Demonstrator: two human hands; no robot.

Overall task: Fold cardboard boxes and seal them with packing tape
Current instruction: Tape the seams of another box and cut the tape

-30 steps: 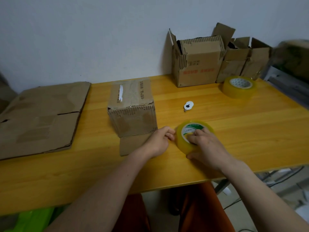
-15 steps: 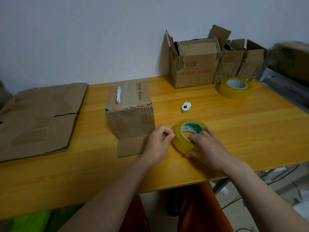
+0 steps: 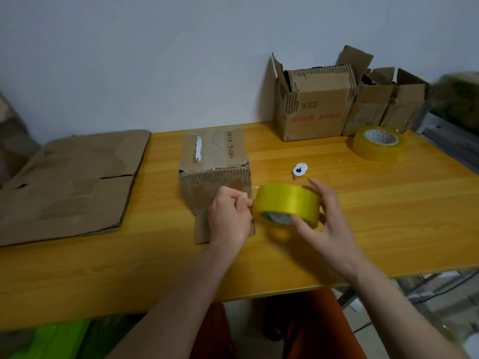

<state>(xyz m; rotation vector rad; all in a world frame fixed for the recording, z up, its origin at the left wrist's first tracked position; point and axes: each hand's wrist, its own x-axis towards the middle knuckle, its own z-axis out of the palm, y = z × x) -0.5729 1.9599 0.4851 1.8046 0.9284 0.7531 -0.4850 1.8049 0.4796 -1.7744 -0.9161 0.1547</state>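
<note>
I see the yellow tape roll (image 3: 286,203) lifted clear of the desk (image 3: 388,216), tipped on edge, its shadow on the wood beneath. My right hand (image 3: 329,224) grasps it, thumb on the near face by the core and fingers spread over the far side. The green-and-white core label shows only as a sliver under the thumb; I cannot read it. My left hand (image 3: 229,218) is curled at the roll's left edge, fingertips pinching there; whether they actually hold the tape end I cannot tell.

Just behind the left hand stands the closed cardboard box (image 3: 215,164), its front flap lying flat on the desk under my wrist. Its top carries old tape, a torn white strip and a line of printed characters too small to read.

Further back, against the wall, an open box (image 3: 316,110) bears a red printed line, blurred, with smaller open boxes (image 3: 386,102) touching its right side. A second tape roll (image 3: 379,143) lies flat near them. A small white tape cutter (image 3: 300,170) lies between the rolls. Flattened cardboard (image 3: 70,182) covers the desk's left end.
</note>
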